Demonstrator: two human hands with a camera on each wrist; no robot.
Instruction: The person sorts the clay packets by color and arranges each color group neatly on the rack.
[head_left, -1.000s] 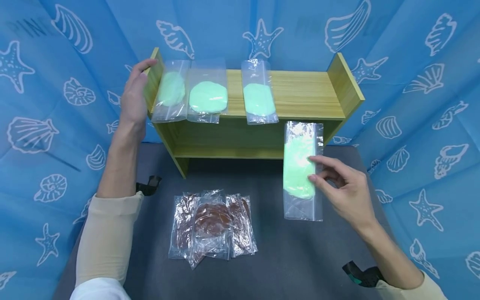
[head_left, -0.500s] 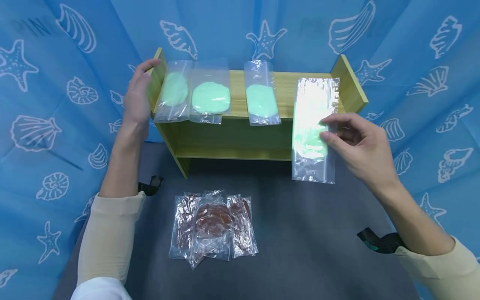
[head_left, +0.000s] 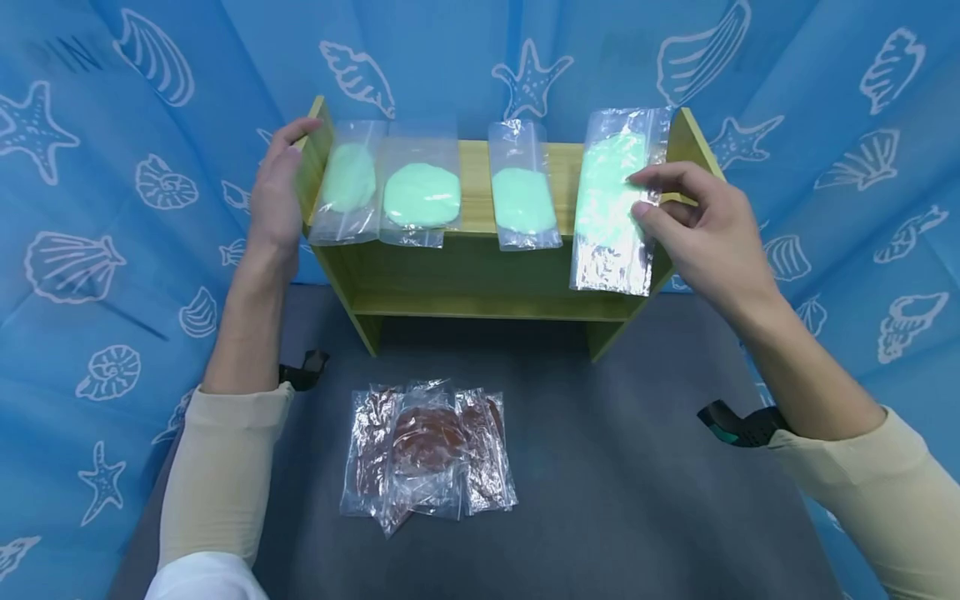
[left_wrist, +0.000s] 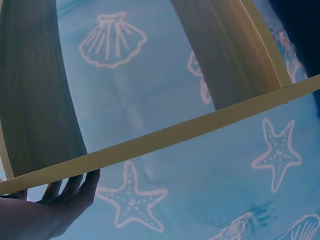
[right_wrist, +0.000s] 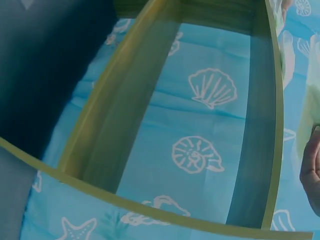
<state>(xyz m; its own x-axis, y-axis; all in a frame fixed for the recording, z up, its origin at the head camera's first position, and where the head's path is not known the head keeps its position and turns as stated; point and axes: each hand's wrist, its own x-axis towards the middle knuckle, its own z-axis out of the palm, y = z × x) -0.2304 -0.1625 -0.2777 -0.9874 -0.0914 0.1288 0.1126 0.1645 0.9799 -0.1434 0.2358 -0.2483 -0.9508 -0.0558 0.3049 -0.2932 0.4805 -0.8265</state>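
The shelf (head_left: pixel 693 146) being touched by the unclenched left hand (head_left: pixel 274 202), the green bag (head_left: pixel 609 200), pinched by the right fingers (head_left: pixel 671 175), may be tipped off by overhang.

Blue curtain (head_left: pixel 442 50) with white seashells behind a dark grey table (head_left: pixel 600 475).

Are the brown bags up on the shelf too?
No, the brown bags lie on the dark table, in front of the wooden shelf.
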